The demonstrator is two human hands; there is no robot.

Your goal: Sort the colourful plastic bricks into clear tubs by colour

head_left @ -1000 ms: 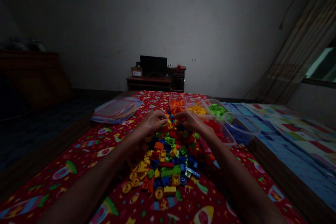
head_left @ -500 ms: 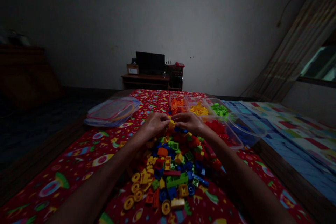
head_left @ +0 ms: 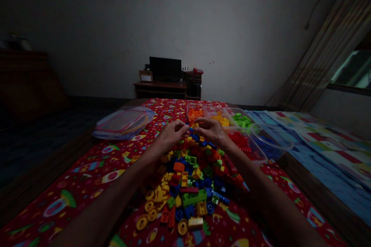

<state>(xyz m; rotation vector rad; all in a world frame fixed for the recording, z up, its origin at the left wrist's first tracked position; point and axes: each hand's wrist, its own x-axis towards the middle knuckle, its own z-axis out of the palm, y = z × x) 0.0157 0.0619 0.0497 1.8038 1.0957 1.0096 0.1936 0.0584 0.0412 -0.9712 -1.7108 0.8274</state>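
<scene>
A heap of mixed plastic bricks (head_left: 188,177) in yellow, blue, red, green and orange lies on a red patterned cloth (head_left: 87,177). My left hand (head_left: 171,136) and my right hand (head_left: 213,131) meet above the far end of the heap, fingertips pinched close together. A small yellow piece (head_left: 196,125) shows between them; which hand grips it is unclear in the dim light. Behind the hands stand clear tubs of sorted bricks: orange (head_left: 194,113), yellow (head_left: 218,117), green (head_left: 242,120), red (head_left: 243,142) and blue (head_left: 272,144).
A stack of clear lids (head_left: 123,122) lies at the left of the cloth. A checked blue mat (head_left: 319,150) lies to the right. A low desk with a dark screen (head_left: 165,69) stands against the far wall. The room is dim.
Both hands have risen a little off the heap and come closer together at the fingertips. The view has shifted slightly down and right since the earliest frame.
</scene>
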